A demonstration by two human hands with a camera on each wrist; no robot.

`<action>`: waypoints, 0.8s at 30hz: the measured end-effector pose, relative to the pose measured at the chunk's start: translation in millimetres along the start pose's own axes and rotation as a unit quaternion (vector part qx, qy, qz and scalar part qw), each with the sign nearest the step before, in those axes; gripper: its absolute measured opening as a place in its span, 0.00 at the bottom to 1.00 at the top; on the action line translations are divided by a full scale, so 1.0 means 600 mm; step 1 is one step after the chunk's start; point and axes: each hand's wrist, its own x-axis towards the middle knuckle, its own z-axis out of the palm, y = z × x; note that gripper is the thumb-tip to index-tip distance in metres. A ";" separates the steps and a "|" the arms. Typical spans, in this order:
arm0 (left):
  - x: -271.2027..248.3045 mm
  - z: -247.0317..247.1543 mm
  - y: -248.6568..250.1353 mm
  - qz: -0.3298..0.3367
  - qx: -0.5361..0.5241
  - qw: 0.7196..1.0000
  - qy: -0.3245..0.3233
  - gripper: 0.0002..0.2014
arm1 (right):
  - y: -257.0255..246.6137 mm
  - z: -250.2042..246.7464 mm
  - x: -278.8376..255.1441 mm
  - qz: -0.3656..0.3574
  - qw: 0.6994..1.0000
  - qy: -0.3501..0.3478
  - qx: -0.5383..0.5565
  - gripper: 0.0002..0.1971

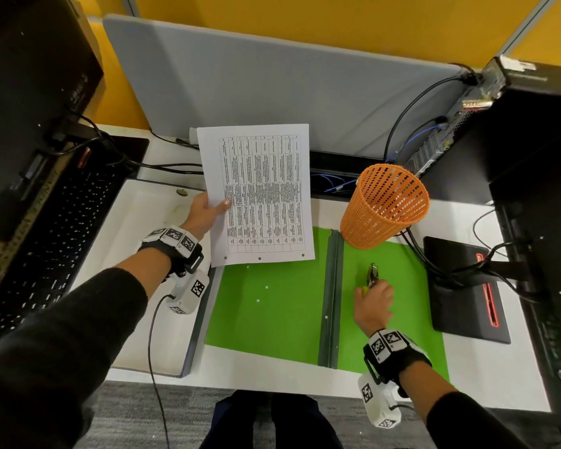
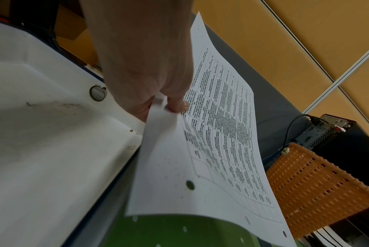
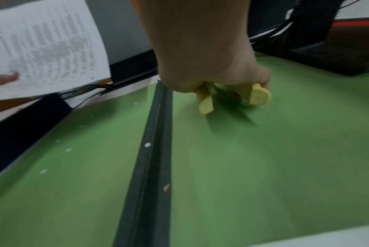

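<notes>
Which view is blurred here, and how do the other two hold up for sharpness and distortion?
Right wrist view: motion-smeared, green folder streaked, hole punch handles soft under the right hand. Left wrist view: printed sheet fairly sharp by the left hand, its text unreadable. Head view: crisp, evenly lit, divider panel top edge bowed by the wide lens.

We wear black sleeves [image 1: 62,335], black wristbands [image 1: 157,251] tiled with black-and-white markers [image 1: 175,235] — a white camera block [image 1: 184,298] under each, a thin cable [image 1: 149,345] off the left.
</notes>
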 end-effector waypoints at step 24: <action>-0.038 0.014 0.007 -0.015 -0.003 0.999 -0.034 0.20 | -0.206 -0.074 0.021 -0.201 0.895 -0.182 0.354 0.30</action>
